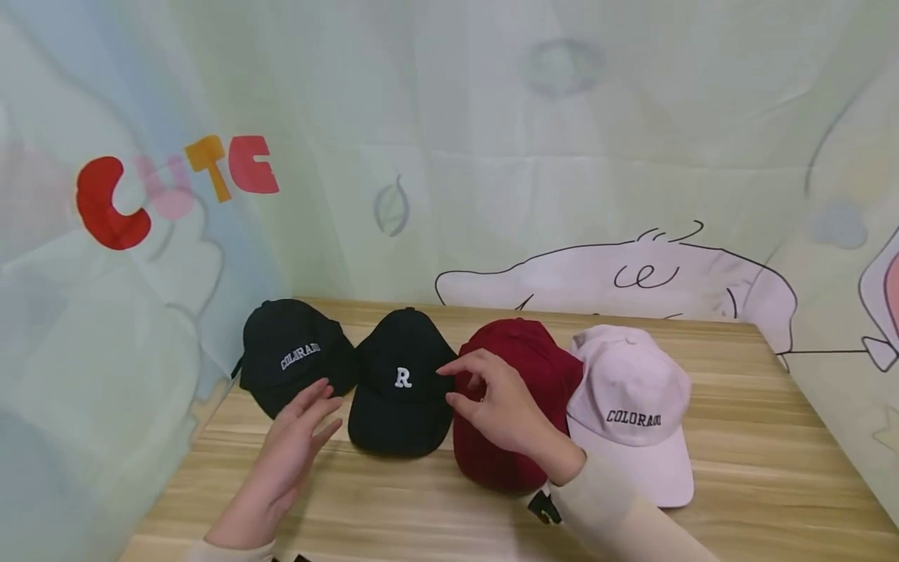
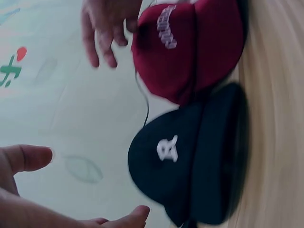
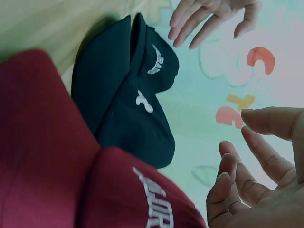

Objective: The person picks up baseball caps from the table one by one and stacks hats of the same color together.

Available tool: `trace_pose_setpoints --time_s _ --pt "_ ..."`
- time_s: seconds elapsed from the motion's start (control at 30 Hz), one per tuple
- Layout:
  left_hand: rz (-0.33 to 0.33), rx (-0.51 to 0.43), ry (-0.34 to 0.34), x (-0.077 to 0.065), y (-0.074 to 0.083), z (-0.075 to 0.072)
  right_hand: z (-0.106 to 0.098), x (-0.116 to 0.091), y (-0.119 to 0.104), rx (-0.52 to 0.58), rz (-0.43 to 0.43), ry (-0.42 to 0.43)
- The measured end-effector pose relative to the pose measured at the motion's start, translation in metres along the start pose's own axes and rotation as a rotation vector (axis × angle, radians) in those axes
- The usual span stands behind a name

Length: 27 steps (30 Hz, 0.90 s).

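Note:
Four caps stand in a row on the wooden table. A black cap lettered COLORADO (image 1: pixel 281 336) is at the left end, and beside it stands a black cap with a white R (image 1: pixel 403 347). A dark red cap (image 1: pixel 516 339) comes after it, overlapping a pale pink COLORADO cap (image 1: pixel 628 371) at the right end. My left hand (image 1: pixel 298 433) hovers in front of the left cap, fingers extended and holding nothing. Over the red cap is my right hand (image 1: pixel 502 402), its fingers loosely bent and a gap between thumb and forefinger. The red cap's white lettering (image 3: pixel 159 209) shows in the right wrist view.
The wood-grain table (image 1: pixel 393 507) runs back to a pale printed cloth backdrop (image 1: pixel 492 195). Another cloth wall (image 1: pixel 140 336), with colourful CUTE letters, rises close beside the left cap. A small black item (image 1: pixel 544 507) sits by my right sleeve.

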<state>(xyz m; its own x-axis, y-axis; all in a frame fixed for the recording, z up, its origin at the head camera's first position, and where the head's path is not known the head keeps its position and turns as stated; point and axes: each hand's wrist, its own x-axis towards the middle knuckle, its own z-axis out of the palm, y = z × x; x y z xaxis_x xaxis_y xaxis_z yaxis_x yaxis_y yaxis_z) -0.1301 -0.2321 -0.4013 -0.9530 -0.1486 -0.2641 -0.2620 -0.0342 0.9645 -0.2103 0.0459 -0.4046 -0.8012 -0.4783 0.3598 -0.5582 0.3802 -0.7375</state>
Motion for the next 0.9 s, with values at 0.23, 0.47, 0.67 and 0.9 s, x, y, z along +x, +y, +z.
trace_pose_setpoints --time_s 0.23,0.47,0.67,0.9 --pt "-0.001 0.023 0.061 0.004 0.003 -0.032 0.017 -0.006 -0.004 0.121 0.076 -0.057" --pt "-0.005 0.09 0.113 0.014 0.004 -0.055 0.047 -0.01 -0.01 0.44 0.217 -0.18" --pt "0.025 0.278 0.189 0.027 0.013 -0.081 0.082 -0.005 -0.019 0.855 0.415 -0.227" --pt "0.068 0.437 0.205 0.049 0.02 -0.114 0.115 0.006 -0.024 1.125 0.572 -0.203"
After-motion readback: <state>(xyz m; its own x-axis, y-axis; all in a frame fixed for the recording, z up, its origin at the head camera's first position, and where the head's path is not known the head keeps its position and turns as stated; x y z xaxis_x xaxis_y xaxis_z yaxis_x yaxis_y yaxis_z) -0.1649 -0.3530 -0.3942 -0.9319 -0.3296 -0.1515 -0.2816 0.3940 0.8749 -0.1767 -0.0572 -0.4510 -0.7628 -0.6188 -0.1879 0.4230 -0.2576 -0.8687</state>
